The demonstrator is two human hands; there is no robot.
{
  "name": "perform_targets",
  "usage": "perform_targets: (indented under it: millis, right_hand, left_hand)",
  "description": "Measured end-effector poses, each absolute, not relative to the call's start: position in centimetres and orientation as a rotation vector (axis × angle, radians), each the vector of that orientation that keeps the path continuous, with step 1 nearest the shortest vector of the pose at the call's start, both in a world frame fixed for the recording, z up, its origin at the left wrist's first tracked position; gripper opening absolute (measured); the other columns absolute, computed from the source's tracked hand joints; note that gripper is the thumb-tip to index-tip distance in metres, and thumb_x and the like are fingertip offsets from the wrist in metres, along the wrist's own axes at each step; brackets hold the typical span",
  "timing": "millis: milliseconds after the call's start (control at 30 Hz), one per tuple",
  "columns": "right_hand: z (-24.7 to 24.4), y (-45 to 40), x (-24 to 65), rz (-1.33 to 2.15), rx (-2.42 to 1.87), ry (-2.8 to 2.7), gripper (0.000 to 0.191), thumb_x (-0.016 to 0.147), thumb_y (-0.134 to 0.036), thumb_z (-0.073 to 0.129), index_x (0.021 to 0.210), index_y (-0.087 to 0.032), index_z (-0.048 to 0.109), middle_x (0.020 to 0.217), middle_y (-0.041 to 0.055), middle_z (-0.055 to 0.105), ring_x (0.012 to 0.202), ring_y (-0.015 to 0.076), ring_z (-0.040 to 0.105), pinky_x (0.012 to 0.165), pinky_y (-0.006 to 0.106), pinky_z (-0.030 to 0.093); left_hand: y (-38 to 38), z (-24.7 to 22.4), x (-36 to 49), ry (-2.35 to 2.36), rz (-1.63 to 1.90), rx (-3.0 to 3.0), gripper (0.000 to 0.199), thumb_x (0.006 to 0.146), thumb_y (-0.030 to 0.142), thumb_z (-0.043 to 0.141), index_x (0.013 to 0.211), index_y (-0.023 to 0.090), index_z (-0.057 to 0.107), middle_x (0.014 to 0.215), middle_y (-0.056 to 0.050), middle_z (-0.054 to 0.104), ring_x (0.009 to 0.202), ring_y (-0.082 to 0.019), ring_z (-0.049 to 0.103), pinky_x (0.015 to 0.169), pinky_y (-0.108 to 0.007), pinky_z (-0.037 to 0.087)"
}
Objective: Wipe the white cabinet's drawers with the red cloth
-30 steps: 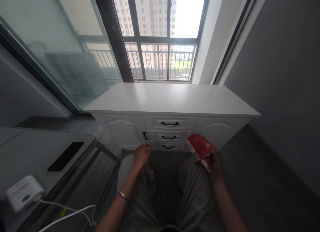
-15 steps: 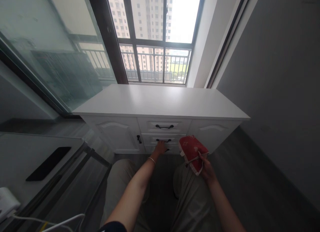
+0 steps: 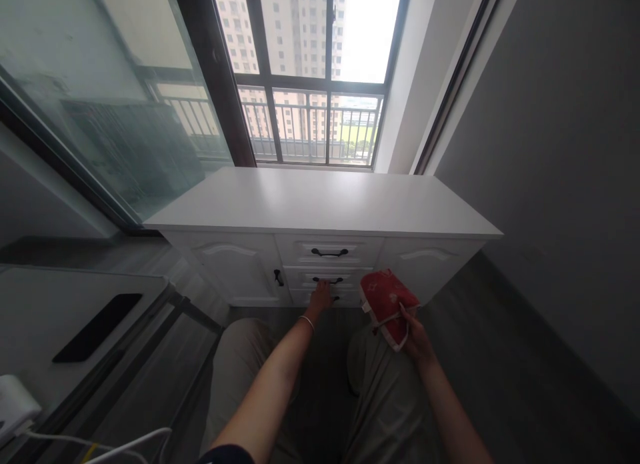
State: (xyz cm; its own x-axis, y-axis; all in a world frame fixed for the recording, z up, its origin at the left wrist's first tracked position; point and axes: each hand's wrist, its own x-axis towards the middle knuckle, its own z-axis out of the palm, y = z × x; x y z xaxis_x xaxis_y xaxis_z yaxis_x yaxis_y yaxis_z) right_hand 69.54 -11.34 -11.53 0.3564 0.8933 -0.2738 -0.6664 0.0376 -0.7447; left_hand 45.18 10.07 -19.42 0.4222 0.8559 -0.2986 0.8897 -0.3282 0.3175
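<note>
Left hand [image 3: 320, 296] reached the lowest drawer handle [image 3: 334, 298] of the cabinet [image 3: 320, 204]; finger closure unclear. Right hand [image 3: 415, 337] gripped folded red cloth [image 3: 387, 299], fingers closed at its lower edge.

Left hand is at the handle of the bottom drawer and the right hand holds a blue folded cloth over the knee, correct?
Not quite: the folded cloth is red with a pale pattern, not blue, as the head view shows. The rest stands: the right hand holds it over the knee, and the left hand is at the bottom drawer's handle on the white cabinet.
</note>
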Motion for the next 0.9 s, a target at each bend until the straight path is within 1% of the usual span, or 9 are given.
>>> perform_targets:
  millis: [100, 167, 233, 300, 433, 533, 667, 767, 900]
  right_hand:
    - [-11.5, -11.7, 69.9, 1.256, -0.893, -0.225, 0.046, 0.068, -0.031, 0.102, 0.110, -0.030, 0.084, 0.118, 0.0030, 0.085, 0.111, 0.0291, 0.082, 0.108, 0.044, 0.067]
    - [-11.5, -11.9, 70.1, 1.264, -0.872, -0.187, 0.048, 0.067, -0.028, 0.103, 0.110, -0.030, 0.084, 0.117, 0.0012, 0.085, 0.108, 0.0278, 0.083, 0.108, 0.042, 0.067]
    - [-11.5, -12.0, 70.3, 1.272, -0.864, -0.168, 0.049, 0.067, -0.027, 0.104, 0.111, -0.031, 0.084, 0.116, 0.0001, 0.085, 0.109, 0.0275, 0.082, 0.108, 0.042, 0.067]
    - [-11.6, -12.0, 70.6, 1.285, -0.866, -0.174, 0.048, 0.068, -0.027, 0.103, 0.112, -0.032, 0.084, 0.116, -0.0001, 0.085, 0.112, 0.0278, 0.082, 0.109, 0.043, 0.067]
    - [-11.7, -12.2, 70.7, 1.268, -0.874, -0.205, 0.046, 0.071, -0.028, 0.102, 0.114, -0.031, 0.084, 0.118, 0.0015, 0.085, 0.119, 0.0294, 0.079, 0.113, 0.044, 0.065]
    - [-11.7, -12.3, 70.7, 1.242, -0.894, -0.196, 0.049, 0.068, -0.026, 0.103, 0.113, -0.029, 0.085, 0.116, 0.0020, 0.085, 0.117, 0.0297, 0.080, 0.113, 0.044, 0.065]
    - [-11.8, -12.5, 70.8, 1.211, -0.919, -0.213, 0.049, 0.065, -0.026, 0.104, 0.110, -0.031, 0.085, 0.113, 0.0008, 0.086, 0.115, 0.0297, 0.081, 0.112, 0.045, 0.065]
    - [-12.1, -12.5, 71.0, 1.206, -0.941, -0.197, 0.051, 0.064, -0.027, 0.104, 0.111, -0.030, 0.085, 0.117, 0.0033, 0.085, 0.116, 0.0324, 0.080, 0.111, 0.049, 0.066]
    - [-12.2, -12.4, 71.0, 1.187, -0.965, -0.205, 0.050, 0.065, -0.030, 0.103, 0.111, -0.030, 0.085, 0.120, 0.0057, 0.084, 0.119, 0.0346, 0.079, 0.111, 0.052, 0.066]
  left_hand:
    - [9.5, -19.6, 45.2, 1.510, -0.081, 2.265, 0.072, 0.103, 0.045, 0.069, 0.166, 0.022, 0.044, 0.176, -0.017, 0.041, 0.161, -0.039, 0.040, 0.128, -0.065, 0.042]
    - [8.3, -20.0, 45.1, 1.533, -0.052, 2.280, 0.072, 0.101, 0.036, 0.070, 0.166, 0.019, 0.045, 0.173, -0.020, 0.044, 0.162, -0.039, 0.040, 0.127, -0.061, 0.043]
    - [6.5, -20.5, 44.8, 1.562, -0.017, 2.295, 0.075, 0.097, 0.027, 0.070, 0.167, 0.016, 0.044, 0.174, -0.023, 0.044, 0.164, -0.039, 0.037, 0.128, -0.057, 0.043]
    - [4.1, -21.4, 44.4, 1.594, 0.020, 2.305, 0.081, 0.094, 0.021, 0.069, 0.169, 0.014, 0.041, 0.176, -0.025, 0.041, 0.166, -0.038, 0.034, 0.130, -0.055, 0.041]
    - [-1.0, -23.2, 43.6, 1.671, 0.081, 2.301, 0.082, 0.094, 0.018, 0.064, 0.171, 0.012, 0.037, 0.178, -0.025, 0.039, 0.169, -0.036, 0.031, 0.130, -0.053, 0.041]
    - [-4.1, -24.0, 43.3, 1.721, 0.111, 2.284, 0.081, 0.095, 0.019, 0.062, 0.172, 0.013, 0.037, 0.179, -0.024, 0.037, 0.169, -0.036, 0.030, 0.129, -0.052, 0.043]
    - [-6.6, -24.4, 42.6, 1.733, 0.127, 2.273, 0.082, 0.093, 0.018, 0.062, 0.171, 0.014, 0.039, 0.178, -0.023, 0.039, 0.168, -0.035, 0.033, 0.127, -0.053, 0.044]
    - [-7.9, -24.7, 41.9, 1.723, 0.126, 2.271, 0.081, 0.092, 0.017, 0.062, 0.170, 0.014, 0.041, 0.178, -0.021, 0.040, 0.168, -0.032, 0.034, 0.128, -0.050, 0.043]
    - [-10.4, -25.6, 41.0, 1.716, 0.099, 2.234, 0.081, 0.091, 0.015, 0.058, 0.170, 0.012, 0.041, 0.179, -0.020, 0.038, 0.168, -0.032, 0.033, 0.130, -0.051, 0.040]
